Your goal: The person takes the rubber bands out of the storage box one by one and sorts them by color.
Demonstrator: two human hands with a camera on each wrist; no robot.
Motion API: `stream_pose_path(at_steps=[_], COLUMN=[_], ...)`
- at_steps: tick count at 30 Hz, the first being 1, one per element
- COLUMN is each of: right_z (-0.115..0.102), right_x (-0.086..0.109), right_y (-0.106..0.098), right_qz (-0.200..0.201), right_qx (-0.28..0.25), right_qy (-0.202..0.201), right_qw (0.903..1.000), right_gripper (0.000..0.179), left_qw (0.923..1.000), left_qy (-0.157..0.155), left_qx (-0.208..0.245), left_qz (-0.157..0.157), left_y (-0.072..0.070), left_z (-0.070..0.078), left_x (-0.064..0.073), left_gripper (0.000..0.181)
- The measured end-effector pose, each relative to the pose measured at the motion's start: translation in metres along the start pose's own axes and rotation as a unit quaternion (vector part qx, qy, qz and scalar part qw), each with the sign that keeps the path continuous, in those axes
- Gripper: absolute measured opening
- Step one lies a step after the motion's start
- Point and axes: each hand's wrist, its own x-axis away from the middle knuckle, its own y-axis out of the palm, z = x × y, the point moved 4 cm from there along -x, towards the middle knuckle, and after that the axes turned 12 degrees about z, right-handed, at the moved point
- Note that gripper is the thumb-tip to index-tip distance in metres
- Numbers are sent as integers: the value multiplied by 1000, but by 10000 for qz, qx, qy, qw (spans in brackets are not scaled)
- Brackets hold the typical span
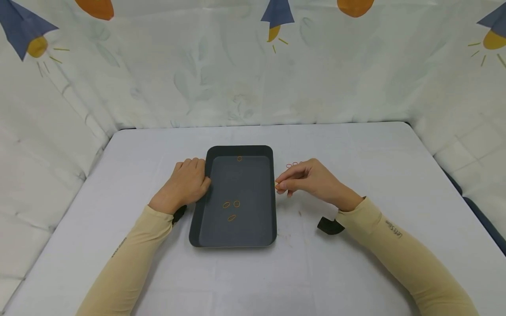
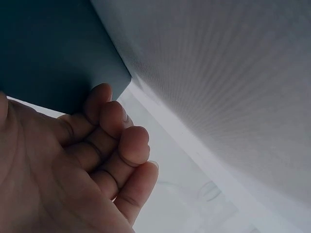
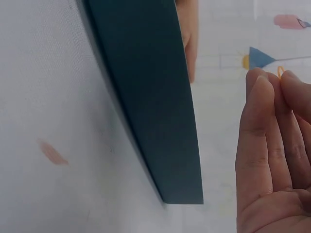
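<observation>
While your right hand [image 1: 306, 179] is pinching one orange band [image 3: 280, 72] between nearly touching thumb and fingertips near the tray's right rim, you are probably doing best by squeezing lightly and steadying the one tray [image 1: 241, 237] with your left hand [image 1: 189, 182], which is gripping its left rim. Four orange loops [image 1: 236, 204] are lying inside; at least three red loops [image 1: 289, 166] are lying on the table [image 1: 253, 281] beyond your right hand, which may be hiding others.
</observation>
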Motion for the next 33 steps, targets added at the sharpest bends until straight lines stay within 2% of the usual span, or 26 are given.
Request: stream_pose_path(at_steps=[7,13,26,33], right_z=[0,1,12,19], right_x=[-2,-4,-11,-16], right_y=[-9,-15,-32,-40], right_qz=[99,123,652,888], right_qx=[-139,-199,-239,-227], right_qy=[71,29,217,206], right_qw=[9998,9997,9974,9956], right_gripper=[26,22,25,27], left_qw=[10000,9999,10000,9999], left_qy=[-5,-18,26,5], left_qx=[7,30,64,77], left_qz=[-40,-96,-52,-142], left_y=[0,0,-1,0], left_z=[0,-1,0,0], left_x=[0,0,-1,-1], left_gripper=[23,25,25,26])
